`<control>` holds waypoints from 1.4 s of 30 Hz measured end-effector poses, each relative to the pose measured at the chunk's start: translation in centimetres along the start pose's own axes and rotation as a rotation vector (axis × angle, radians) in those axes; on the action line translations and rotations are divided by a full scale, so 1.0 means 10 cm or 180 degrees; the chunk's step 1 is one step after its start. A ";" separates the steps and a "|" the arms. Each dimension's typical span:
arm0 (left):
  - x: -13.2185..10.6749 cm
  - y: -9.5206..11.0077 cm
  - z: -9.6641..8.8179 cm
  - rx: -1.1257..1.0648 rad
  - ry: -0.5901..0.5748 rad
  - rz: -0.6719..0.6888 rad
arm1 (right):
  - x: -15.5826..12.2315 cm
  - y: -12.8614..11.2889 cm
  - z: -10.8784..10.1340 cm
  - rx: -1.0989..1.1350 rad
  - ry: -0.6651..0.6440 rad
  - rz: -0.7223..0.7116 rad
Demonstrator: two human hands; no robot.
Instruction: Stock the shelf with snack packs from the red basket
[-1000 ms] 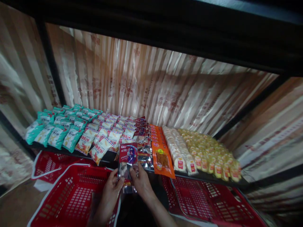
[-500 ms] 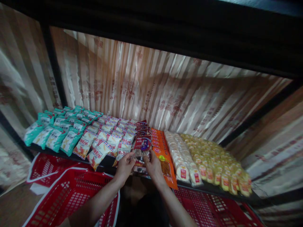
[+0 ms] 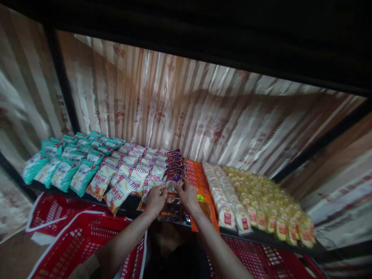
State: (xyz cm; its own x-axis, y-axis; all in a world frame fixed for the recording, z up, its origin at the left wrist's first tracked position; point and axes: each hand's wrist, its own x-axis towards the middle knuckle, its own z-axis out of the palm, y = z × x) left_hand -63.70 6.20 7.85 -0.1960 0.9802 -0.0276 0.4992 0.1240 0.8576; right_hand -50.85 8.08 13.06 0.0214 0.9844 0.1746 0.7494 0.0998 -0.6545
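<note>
Both of my hands reach onto a low dark shelf (image 3: 130,202). My left hand (image 3: 156,199) and my right hand (image 3: 187,195) pinch the two lower corners of a red and purple snack packet (image 3: 174,175). The packet lies on a column of like packets (image 3: 173,156) running back toward the wall. Left of that column sit red-and-white striped bags (image 3: 120,188). An orange packet row (image 3: 195,179) borders it on the right.
Teal bags (image 3: 62,162) fill the shelf's left end; pale cakes (image 3: 225,193) and yellow packets (image 3: 267,201) fill the right. Red plastic baskets (image 3: 84,244) stand on the floor below, more at right (image 3: 261,261). A striped curtain (image 3: 174,104) backs the shelf; a dark shelf above hangs overhead.
My hands rose from above the baskets and carried the packet forward onto its column on the shelf. The packet now lies flatter and further back.
</note>
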 end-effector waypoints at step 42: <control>0.10 0.01 -0.01 0.0699 0.0122 0.0250 | 0.12 -0.05 0.09 -0.1075 0.0052 -0.0288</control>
State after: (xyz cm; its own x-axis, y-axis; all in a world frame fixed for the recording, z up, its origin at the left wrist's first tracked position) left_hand -63.96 7.20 7.99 -0.1792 0.9821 0.0580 0.6851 0.0822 0.7238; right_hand -51.83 9.32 12.94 -0.0465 0.9710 0.2343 0.9254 0.1302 -0.3559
